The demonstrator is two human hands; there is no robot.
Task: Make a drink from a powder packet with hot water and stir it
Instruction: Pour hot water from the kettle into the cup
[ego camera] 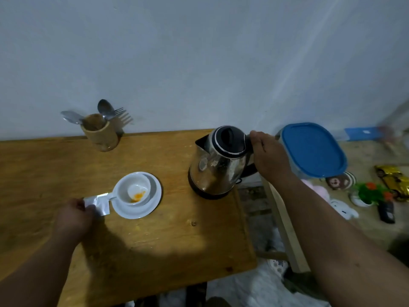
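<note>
White cup (134,189) on its saucer (141,209), left of centre on the wooden table (155,240), with a patch of orange powder (137,197) on its inner wall — the left hand (74,218) lies just beside it, pinching an opened silver packet (97,203) that touches the cup's handle. To the right, well apart from the cup, a steel kettle (218,165) with a black lid stands tilted slightly toward the cup, the right hand (269,158) closed around its handle. Behind — a wooden holder (100,134) of spoons and forks against the wall, and a blue-lidded container (313,149) beyond the kettle.
</note>
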